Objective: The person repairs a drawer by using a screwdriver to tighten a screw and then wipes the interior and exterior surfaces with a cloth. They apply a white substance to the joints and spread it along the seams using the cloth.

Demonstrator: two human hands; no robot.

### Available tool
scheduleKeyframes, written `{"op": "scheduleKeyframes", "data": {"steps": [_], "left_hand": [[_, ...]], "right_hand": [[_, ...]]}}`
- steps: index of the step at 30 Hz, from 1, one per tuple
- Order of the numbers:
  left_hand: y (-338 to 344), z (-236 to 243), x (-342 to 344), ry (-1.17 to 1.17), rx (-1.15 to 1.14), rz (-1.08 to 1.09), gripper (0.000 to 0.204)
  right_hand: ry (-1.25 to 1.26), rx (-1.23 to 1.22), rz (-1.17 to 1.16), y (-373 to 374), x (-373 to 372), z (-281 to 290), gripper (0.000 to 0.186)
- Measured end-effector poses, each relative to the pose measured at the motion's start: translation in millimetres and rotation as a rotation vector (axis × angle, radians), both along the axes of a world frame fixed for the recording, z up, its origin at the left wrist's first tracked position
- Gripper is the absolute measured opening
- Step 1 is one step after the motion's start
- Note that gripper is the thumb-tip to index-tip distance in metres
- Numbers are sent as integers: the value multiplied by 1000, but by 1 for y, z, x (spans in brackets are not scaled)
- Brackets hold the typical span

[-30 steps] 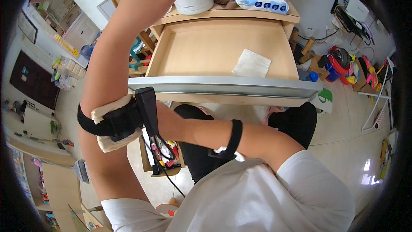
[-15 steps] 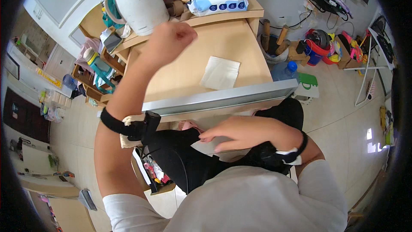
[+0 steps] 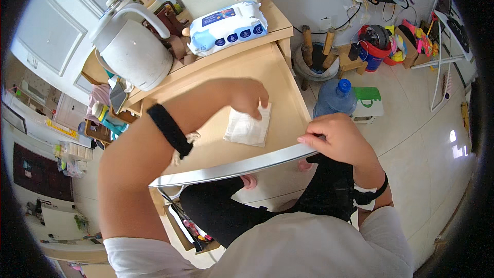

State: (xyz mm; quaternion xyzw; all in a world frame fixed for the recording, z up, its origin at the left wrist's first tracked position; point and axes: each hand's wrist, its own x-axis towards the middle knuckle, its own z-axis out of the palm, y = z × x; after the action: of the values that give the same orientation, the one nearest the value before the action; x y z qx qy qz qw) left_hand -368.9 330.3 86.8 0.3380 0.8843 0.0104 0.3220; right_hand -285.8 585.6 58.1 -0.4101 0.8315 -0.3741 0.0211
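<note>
A folded white tissue (image 3: 246, 127) lies on a light wooden pull-out drawer (image 3: 206, 157) with a silver front edge. My left hand (image 3: 247, 99) is over the tissue's far part, fingers bent down and apart; whether the fingertips touch it is hard to see. At the drawer's right front corner, my right hand (image 3: 337, 138) has its thumb along the silver edge and its other fingers curled, partly hidden.
On the ledge behind stand a white kettle (image 3: 136, 46) and a pack of wipes (image 3: 229, 27). To the right on the floor are a blue water bottle (image 3: 334, 98), a green-lidded box (image 3: 368, 104) and a grey pot (image 3: 315, 66). A small open drawer (image 3: 193, 237) with odds and ends sits below left.
My left hand has moved from beside the kettle down to the tissue. My right hand has gone from above my lap to the drawer's right front corner. The view has shifted.
</note>
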Motion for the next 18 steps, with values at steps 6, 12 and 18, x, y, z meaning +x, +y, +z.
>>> {"op": "scheduleKeyframes", "data": {"steps": [6, 12, 18], "left_hand": [[-24, -23, -13, -52, 32, -23, 39], [-59, -72, 29, 213, 52, -356, 78], [-46, -90, 36, 254, 187, -443, 68]], "right_hand": [[-76, -47, 82, 4, -3, 2, 23], [-198, 67, 272, 16, -22, 4, 24], [-208, -141, 357, 15, -80, -11, 39]]}}
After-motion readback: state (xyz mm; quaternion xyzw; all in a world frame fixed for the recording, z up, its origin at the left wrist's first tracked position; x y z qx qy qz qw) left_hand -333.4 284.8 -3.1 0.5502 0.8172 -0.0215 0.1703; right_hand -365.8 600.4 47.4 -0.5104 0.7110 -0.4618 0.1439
